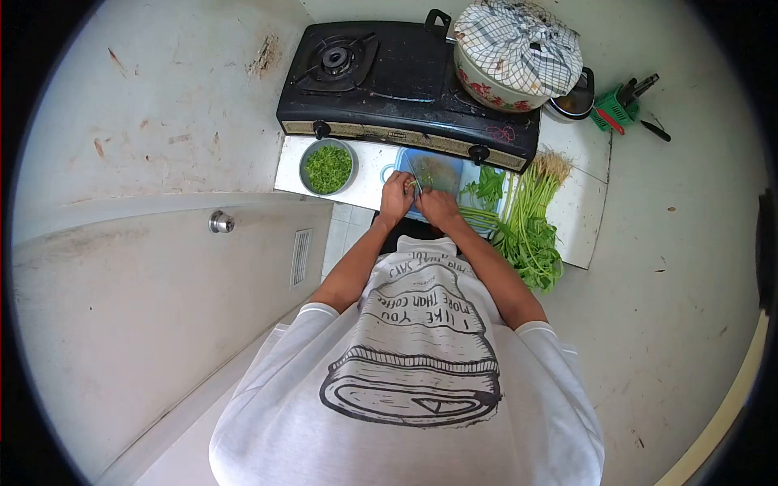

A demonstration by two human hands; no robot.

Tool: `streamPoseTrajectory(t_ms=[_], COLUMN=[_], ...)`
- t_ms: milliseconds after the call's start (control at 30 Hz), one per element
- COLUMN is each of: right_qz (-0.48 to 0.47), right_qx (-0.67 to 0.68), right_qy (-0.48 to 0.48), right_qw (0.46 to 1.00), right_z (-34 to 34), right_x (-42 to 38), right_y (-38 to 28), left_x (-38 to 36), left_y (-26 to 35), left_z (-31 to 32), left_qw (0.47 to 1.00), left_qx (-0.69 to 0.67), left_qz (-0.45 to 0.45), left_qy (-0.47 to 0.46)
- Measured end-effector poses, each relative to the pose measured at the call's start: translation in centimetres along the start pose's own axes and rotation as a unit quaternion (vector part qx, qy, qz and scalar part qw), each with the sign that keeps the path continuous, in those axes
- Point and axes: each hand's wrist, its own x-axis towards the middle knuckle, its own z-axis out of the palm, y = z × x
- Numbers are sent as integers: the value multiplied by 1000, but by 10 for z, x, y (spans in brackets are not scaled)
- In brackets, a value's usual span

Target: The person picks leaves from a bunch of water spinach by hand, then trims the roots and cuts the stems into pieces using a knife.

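Observation:
My left hand (397, 197) is closed at the left part of the blue cutting board (459, 168), its fingertips pinching a bit of green stems. Beside it, my right hand (438, 207) is closed on a knife (415, 176); the thin blade points away from me, and the handle is hidden in my fingers. Small green pieces lie on the board near the blade. Just right of my right hand, leafy stems (480, 217) and a loose leaf bunch (488, 186) rest on the board. A larger bunch of leafy greens with roots (527, 212) lies farther right.
A grey bowl (302, 174) of chopped greens (328, 168) stands left. Behind the board is a black gas stove (405, 73) with a flowered pot (496, 91) under a checked cloth (519, 44). A pan (574, 104) and a green utensil basket (616, 107) stand at the right.

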Motion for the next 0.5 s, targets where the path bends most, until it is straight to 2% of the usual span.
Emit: streamPoseTrajectory(t_ms=[100, 300, 367, 500], right_qz=[-29, -6, 8, -13], right_qx=[1, -14, -17, -4], right_qy=[-1, -7, -15, 0], right_qw=[1000, 1000, 1000, 1000], right_z=[4, 7, 1, -10], right_x=[-8, 0, 2, -11], right_y=[6, 4, 0, 1], left_x=[0, 3, 1, -2], left_y=[1, -4, 1, -1], left_z=[3, 2, 2, 3], left_qw=[997, 999, 998, 999], left_qx=[-70, -33, -58, -38], left_qz=[1, -11, -16, 2], left_qy=[38, 13, 22, 39])
